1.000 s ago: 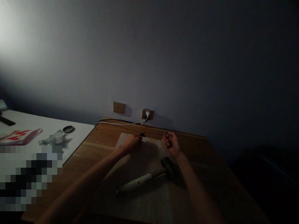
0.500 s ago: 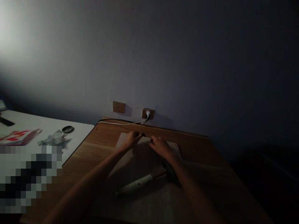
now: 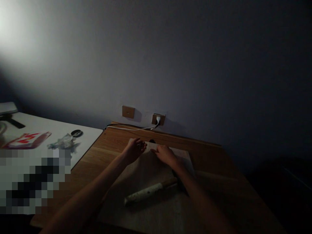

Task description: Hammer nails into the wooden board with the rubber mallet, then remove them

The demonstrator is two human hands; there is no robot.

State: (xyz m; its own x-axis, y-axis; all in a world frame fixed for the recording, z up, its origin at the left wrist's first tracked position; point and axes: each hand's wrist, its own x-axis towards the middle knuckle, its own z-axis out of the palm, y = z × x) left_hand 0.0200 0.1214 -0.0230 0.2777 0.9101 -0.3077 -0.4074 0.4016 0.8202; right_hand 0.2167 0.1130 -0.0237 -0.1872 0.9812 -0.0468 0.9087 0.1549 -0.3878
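Observation:
My left hand [image 3: 135,150] is at the far left edge of a pale wooden board [image 3: 168,211], turned palm up with its fingers curled. Small thin glints show in that palm, too small to name. My right hand [image 3: 165,154] is just to its right, low over the far part of the board, with fingertips pressed together; what they hold, if anything, is hidden. A small dark object [image 3: 152,141] sits at the board's far edge between the hands. Across the board lies a hammer-like tool with a pale grip [image 3: 143,194]; my right forearm covers its head end.
The board rests on a wooden table [image 3: 97,159] against the wall. Cables [image 3: 131,128] run along its back edge to a socket [image 3: 158,119] with a white plug. A white table [image 3: 87,133] at left bears a red-and-white packet [image 3: 29,140], crumpled clear plastic [image 3: 63,143] and a black ring-shaped item [image 3: 77,133].
My left hand has rolled from palm down to palm up. My right hand has shifted slightly and its fingers now point toward the left hand. The view has moved a little left.

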